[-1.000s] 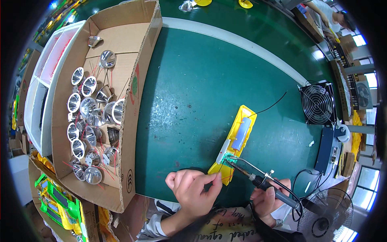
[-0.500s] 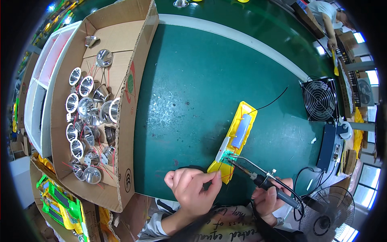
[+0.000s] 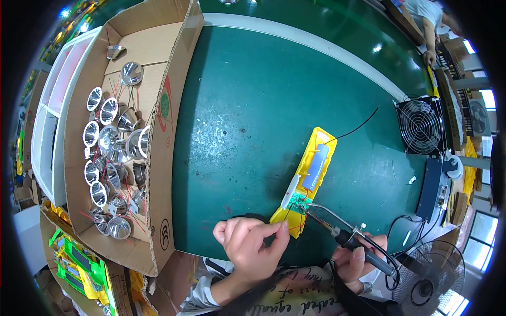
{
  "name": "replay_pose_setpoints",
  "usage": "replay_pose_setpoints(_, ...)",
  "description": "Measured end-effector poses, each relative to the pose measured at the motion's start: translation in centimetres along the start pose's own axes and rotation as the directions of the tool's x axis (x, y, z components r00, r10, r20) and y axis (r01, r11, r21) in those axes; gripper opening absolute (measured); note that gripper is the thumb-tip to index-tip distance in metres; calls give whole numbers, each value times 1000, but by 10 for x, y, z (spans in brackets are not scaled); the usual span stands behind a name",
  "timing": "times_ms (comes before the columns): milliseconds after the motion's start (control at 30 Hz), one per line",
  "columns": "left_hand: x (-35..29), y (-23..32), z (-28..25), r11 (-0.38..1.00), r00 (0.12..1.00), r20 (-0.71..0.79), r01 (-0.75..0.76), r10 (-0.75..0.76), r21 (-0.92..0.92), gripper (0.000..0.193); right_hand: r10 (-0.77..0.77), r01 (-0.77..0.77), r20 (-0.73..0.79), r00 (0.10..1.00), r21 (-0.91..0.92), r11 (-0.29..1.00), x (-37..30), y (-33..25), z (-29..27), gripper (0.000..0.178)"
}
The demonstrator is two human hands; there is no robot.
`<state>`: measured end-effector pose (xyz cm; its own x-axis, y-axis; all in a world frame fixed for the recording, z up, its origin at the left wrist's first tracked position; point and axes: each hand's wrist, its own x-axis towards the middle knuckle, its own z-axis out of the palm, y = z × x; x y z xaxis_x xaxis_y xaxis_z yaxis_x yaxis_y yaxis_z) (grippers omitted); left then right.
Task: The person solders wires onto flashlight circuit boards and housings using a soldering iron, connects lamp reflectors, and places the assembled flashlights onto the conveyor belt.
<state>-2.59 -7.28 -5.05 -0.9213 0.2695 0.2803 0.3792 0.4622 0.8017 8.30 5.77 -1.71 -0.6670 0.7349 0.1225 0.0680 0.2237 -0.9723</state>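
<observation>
A yellow housing (image 3: pixel 304 180) lies on the green table (image 3: pixel 253 105), right of the cardboard box (image 3: pixel 158 158) (full of silver reflectors). At its near end, the left hand (image 3: pixel 247 245) pinches thin wires; the right hand (image 3: pixel 354 263), closed round a soldering iron (image 3: pixel 348 239), touches its tip to the small circuit board (image 3: pixel 299 202).

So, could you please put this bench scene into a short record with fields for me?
surface: green bench mat
left hand: left hand pinches the near end of the yellow housing
right hand: right hand grips a soldering iron, tip at the small green circuit board inside the housing
wiring: black wire runs from the housing's far end
left of mat: cardboard box of silver reflector cups with red leads
right edge: black fan
</observation>
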Motion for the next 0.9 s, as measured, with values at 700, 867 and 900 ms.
replay_pose_setpoints(700, -10, -1, -21, 997, 997, 64, -42, 38, 61, 16, -62, 59, -402, 913, -22, 998, 26, 33, -41, 14)
replay_pose_setpoints(867, -8, 4, -15, 999, 999, 12, 43, -43, -3, 14, -68, 69, -390, 918, -10, 998, 27, 29, -39, 15)
replay_pose_setpoints(900, -7, 5, -13, 999, 999, 12, 44, -44, -4, 14, -49, 68, -398, 916, 35, 997, 27, 24, -37, 16)
